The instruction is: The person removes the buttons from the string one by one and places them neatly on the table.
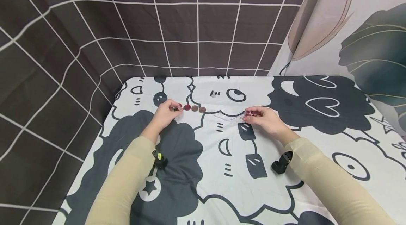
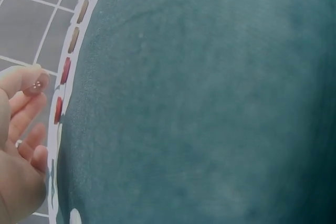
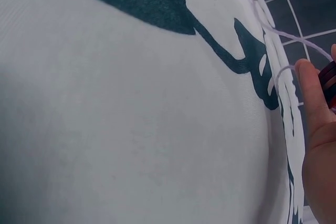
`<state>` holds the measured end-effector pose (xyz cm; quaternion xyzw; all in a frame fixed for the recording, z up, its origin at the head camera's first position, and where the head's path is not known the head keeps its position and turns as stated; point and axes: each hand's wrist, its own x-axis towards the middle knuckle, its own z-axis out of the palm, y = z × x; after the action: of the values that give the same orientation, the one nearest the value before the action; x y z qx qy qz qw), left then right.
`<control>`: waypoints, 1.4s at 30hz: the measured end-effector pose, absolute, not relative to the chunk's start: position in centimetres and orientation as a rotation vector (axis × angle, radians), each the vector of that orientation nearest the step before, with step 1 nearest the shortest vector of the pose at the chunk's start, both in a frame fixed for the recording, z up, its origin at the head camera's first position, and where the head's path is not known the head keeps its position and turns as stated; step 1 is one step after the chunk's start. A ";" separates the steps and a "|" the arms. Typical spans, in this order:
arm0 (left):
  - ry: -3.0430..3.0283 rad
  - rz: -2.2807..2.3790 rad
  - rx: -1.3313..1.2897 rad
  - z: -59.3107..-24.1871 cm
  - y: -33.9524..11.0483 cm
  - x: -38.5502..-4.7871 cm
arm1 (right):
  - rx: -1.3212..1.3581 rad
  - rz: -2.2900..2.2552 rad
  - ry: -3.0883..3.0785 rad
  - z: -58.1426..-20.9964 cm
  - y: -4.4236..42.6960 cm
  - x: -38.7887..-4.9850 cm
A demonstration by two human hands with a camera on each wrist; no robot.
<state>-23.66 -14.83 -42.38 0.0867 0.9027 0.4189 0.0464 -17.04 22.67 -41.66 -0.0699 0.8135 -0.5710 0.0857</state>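
Note:
My left hand (image 1: 165, 113) pinches a reddish button (image 2: 37, 84) with several small holes between thumb and forefinger, just above the cloth. Beside it, two red buttons and two brown ones lie in a row; a dark red button (image 1: 187, 107) and a brown button (image 1: 202, 110) are among them. Farther right, my right hand (image 1: 264, 120) grips a small bundle of dark red buttons (image 1: 249, 113). From that bundle a pale cord (image 3: 294, 39) loops out, and its free part trails left over the cloth. Fingers partly hide the bundle.
A patterned black-and-white cloth (image 1: 210, 161) covers the surface under both hands. Behind it hangs a dark curtain (image 1: 219, 24) with a white grid, which also runs along the left side. A leaf-patterned fabric (image 1: 374, 42) hangs at the back right.

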 end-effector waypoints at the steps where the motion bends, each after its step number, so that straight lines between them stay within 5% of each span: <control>1: 2.755 1.274 0.263 -42.4 -14.9 -23.7 | -0.210 -1.701 2.424 -41.7 22.7 -17.0; 42: 2.800 0.984 0.301 -42.6 -16.4 -24.0 | -0.186 -1.708 2.459 -41.9 23.0 -17.2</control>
<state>-24.01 -16.44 -42.58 0.1007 0.9357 0.3289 0.0789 -17.16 22.99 -41.88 -0.0620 0.8176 -0.5680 0.0710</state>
